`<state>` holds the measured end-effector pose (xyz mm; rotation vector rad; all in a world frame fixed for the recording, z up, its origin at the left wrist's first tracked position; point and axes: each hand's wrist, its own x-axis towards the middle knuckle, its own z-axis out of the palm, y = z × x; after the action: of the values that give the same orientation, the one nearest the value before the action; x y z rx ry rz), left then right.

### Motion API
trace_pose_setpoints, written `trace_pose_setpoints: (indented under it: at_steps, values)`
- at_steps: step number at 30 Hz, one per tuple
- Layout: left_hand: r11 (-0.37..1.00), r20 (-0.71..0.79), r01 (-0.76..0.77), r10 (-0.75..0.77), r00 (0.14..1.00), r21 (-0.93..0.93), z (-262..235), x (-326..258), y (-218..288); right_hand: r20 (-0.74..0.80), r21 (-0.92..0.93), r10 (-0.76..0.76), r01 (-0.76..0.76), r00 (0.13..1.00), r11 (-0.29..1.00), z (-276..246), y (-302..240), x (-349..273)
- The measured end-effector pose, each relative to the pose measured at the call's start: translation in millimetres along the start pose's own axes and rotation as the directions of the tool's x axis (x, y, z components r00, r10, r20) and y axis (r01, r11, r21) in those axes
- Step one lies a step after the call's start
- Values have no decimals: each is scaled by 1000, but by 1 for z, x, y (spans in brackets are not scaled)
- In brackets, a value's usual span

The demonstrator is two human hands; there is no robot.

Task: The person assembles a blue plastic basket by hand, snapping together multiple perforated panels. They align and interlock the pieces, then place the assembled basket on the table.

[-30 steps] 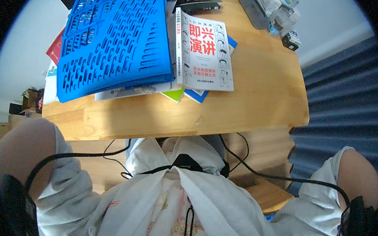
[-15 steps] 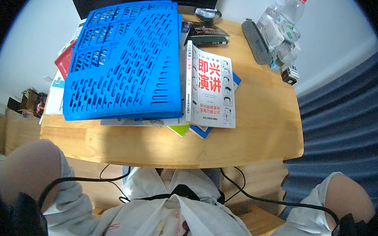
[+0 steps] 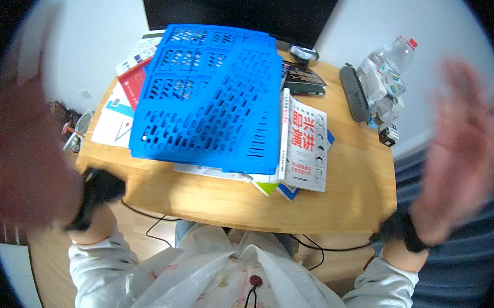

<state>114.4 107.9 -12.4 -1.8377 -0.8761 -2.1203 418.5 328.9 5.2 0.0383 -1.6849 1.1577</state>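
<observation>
My left hand (image 3: pixel 26 156) is raised at the left of the view, blurred, fingers apart and holding nothing. My right hand (image 3: pixel 462 146) is raised at the right, also blurred, palm open and empty. Both wrists wear black bands. Between them, on the wooden desk (image 3: pixel 335 209), a flat blue perforated plastic crate panel (image 3: pixel 210 100) lies over a pile of books and papers. A white book with red characters (image 3: pixel 305 141) lies just right of the blue panel. Neither hand touches anything on the desk.
A dark monitor (image 3: pixel 240 5) stands at the back of the desk. A black book (image 3: pixel 304 78), a dark grey oblong case (image 3: pixel 355 93) and clear plastic bottles (image 3: pixel 387 72) sit at the back right. Papers and a red book (image 3: pixel 129 83) stick out at the left. Cables hang under the desk's front edge.
Both hands have come up into view at the sides; earlier only the sleeves showed. The view has tilted up, so the desk sits lower and the monitor shows.
</observation>
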Motion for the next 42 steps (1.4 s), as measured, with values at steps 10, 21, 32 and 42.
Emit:
trace_pose_setpoints:
  at_steps: [10,21,32,42]
  values:
    - [379,-212,865,-863,458,328,-37,-103,-59,255,-301,859,-808,444,507,44,170,-36]
    - [159,-136,983,-976,171,94,-52,-99,-58,261,-244,914,-895,311,374,60,178,-34]
    - [118,-59,984,-992,111,-136,-60,-73,-46,253,-181,897,-894,361,411,73,158,-33]
    - [171,61,968,-981,185,-183,-7,-67,-18,180,12,852,-867,491,498,16,126,-54]
